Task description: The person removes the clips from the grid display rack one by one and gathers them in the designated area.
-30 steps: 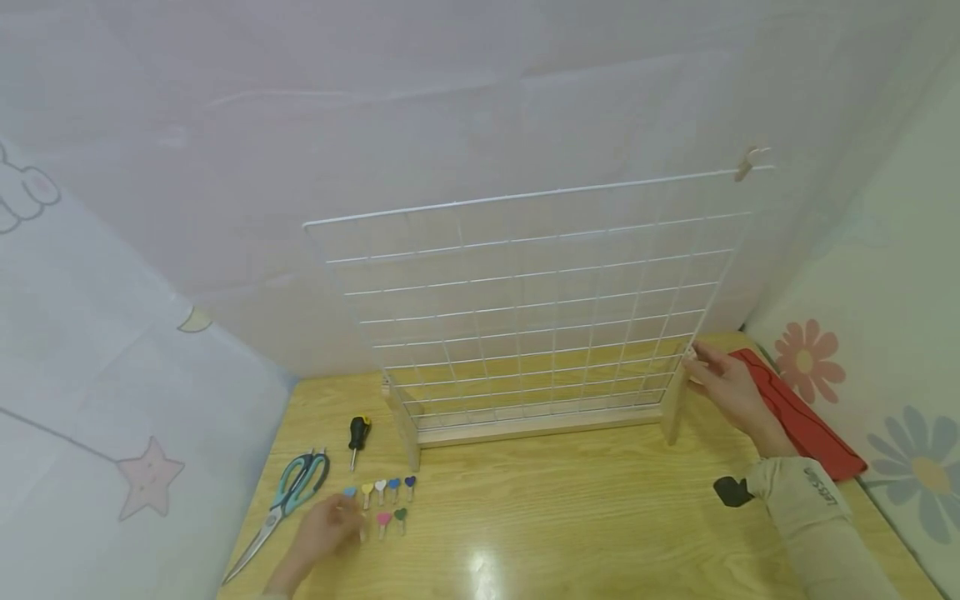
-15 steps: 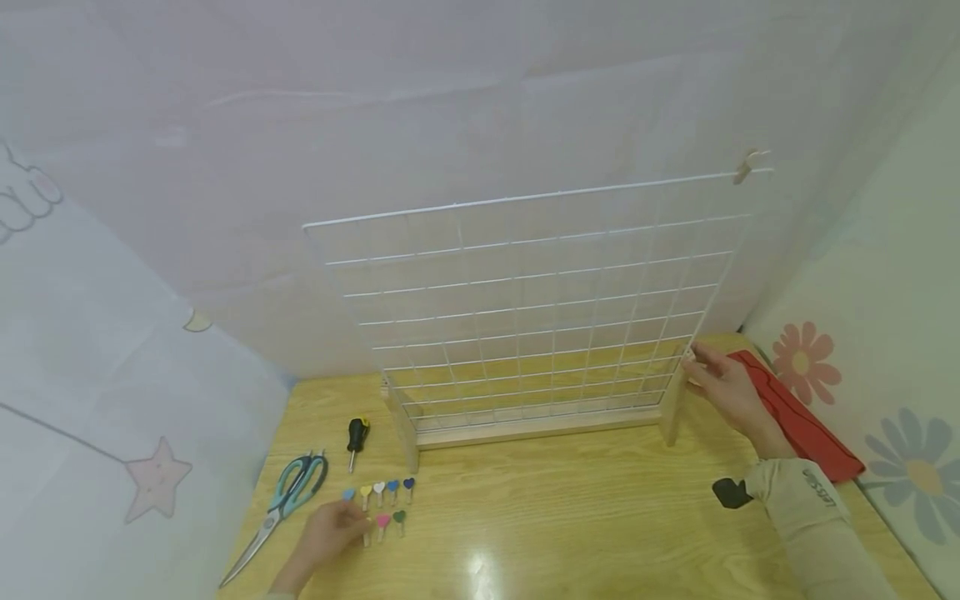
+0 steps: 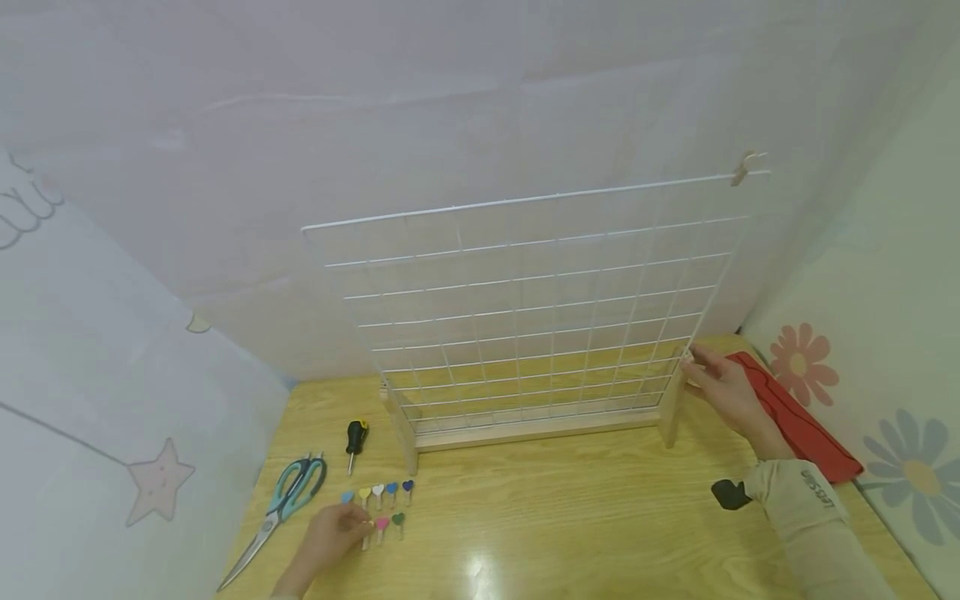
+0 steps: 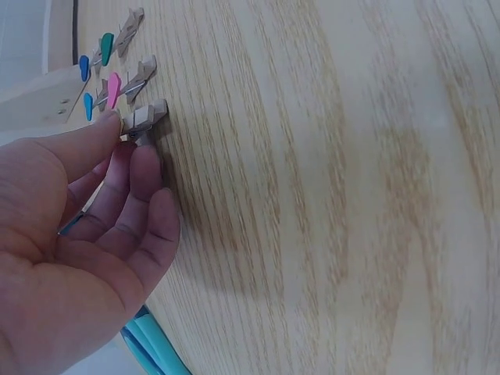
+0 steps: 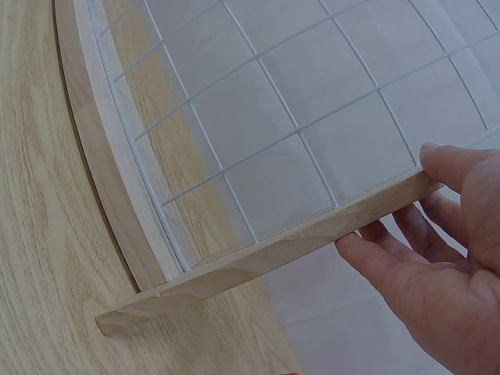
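My left hand [image 3: 331, 535] pinches a small wooden clothespin [image 4: 146, 117] between thumb and fingertips, low over the table; its top end is mostly behind the thumb. Beside it lie other mini clothespins with coloured hearts, among them a pink one [image 3: 382, 523], a green one [image 3: 398, 519] and a yellow one [image 3: 365, 493]. On the other side, my right hand [image 3: 726, 392] grips the upper part of a wooden side post [image 5: 266, 254]. That post belongs to a stand holding a white wire grid [image 3: 517, 312] upright.
Teal-handled scissors [image 3: 282, 506] and a black screwdriver [image 3: 356, 439] lie on the left of the wooden table [image 3: 547, 517]. A wooden clip [image 3: 742, 169] sits on the grid's top right corner. Right of the stand are a red cloth-like piece [image 3: 798, 421] and a small black piece [image 3: 730, 495].
My left hand has shifted slightly right and settled with its fingertips on the clothespin at the end of the front row. My right hand stays on the post.
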Demonstrator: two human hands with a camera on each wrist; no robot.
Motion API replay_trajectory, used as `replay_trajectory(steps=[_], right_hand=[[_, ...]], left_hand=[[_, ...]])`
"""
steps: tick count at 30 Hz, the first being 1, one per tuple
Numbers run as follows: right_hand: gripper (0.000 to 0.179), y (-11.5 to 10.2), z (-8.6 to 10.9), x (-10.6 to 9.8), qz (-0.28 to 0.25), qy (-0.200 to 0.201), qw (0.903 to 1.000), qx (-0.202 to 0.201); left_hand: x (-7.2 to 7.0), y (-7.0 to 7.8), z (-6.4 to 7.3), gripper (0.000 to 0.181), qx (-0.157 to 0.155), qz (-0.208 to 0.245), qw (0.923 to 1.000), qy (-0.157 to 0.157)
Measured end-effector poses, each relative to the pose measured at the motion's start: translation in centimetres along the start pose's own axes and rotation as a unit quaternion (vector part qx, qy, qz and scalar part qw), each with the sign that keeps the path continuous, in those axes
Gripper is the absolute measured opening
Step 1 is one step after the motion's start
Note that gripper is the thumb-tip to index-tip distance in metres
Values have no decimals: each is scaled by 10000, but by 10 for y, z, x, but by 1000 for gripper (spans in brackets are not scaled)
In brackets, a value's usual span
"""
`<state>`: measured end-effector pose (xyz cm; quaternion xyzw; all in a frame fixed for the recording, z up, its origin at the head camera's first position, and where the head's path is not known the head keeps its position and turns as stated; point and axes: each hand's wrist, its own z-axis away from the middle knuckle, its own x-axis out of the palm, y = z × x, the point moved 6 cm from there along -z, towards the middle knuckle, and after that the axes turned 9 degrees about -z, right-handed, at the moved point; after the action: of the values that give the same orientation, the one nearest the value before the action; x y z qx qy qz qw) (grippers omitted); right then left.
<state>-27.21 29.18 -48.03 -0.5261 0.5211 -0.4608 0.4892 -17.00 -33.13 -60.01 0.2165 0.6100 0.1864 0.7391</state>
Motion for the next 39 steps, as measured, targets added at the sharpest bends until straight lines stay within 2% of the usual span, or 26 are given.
replay_trajectory(steps=[6, 12, 20, 25, 30, 34, 39], right_hand=[[64, 0, 0, 0, 60, 2, 10000, 30], [65, -1, 1, 0, 57, 20, 10000, 51], [64, -1, 1, 0, 117, 23, 9999, 36], [62, -1, 1, 0, 203, -26, 9998, -26], [62, -1, 0, -1, 204, -54, 9998, -5], [62, -1, 0, -2, 224, -17, 9997, 45], [63, -1, 1, 0, 133, -21, 9998, 113]], left_hand=[[2, -2, 0, 15, -89, -109, 9999, 72], [-1, -1, 2, 13, -332, -156, 9991, 234], [-10, 4, 5, 12, -441, -228, 9983, 312], [-18, 10, 6, 7, -460, -203, 9974, 509], [-26, 28, 0, 15, -408, 163, 9972, 600], [-22, 50, -11, 15, -272, 794, 9954, 460], [-8, 87, -25, 21, 257, 1503, 9883, 48]])
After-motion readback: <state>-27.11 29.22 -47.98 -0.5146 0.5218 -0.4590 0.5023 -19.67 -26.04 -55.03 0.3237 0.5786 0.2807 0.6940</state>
